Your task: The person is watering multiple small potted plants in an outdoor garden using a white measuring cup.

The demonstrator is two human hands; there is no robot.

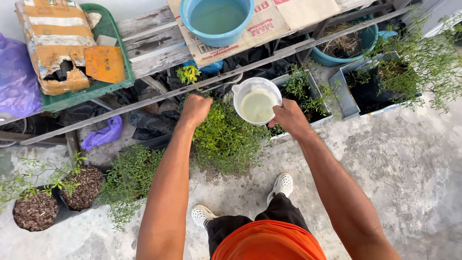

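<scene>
Here the right hand (288,117) grips a white plastic jug (256,100) by its near right side, holding it upright and about level above the plants; the jug is filled with a pale, cloudy greenish liquid. The left hand (195,110) is balled into a fist over the far edge of a bushy green plant (225,139), which sits between the two forearms; whether the fist encloses a stem or leaves cannot be made out. Just beyond that hand a small yellow-green sprig (188,73) sticks up. To the right of the jug, a grey rectangular planter (320,98) holds thin leafy stems, and farther right a second grey planter (347,91) carries a larger feathery shrub. At the far side, a blue basin (217,21) of water rests on flattened cardboard (260,30) laid over a weathered wooden shelf (154,45). On the far left, a green tray (103,53) bears a torn orange-and-white sack (57,43), with a purple plastic bag (17,79) beside it. At the near left, two black pots (36,212) filled with brown mulch stand on the concrete floor (414,159). The person's white shoes (281,185) are planted just near of the bushy plant.
</scene>
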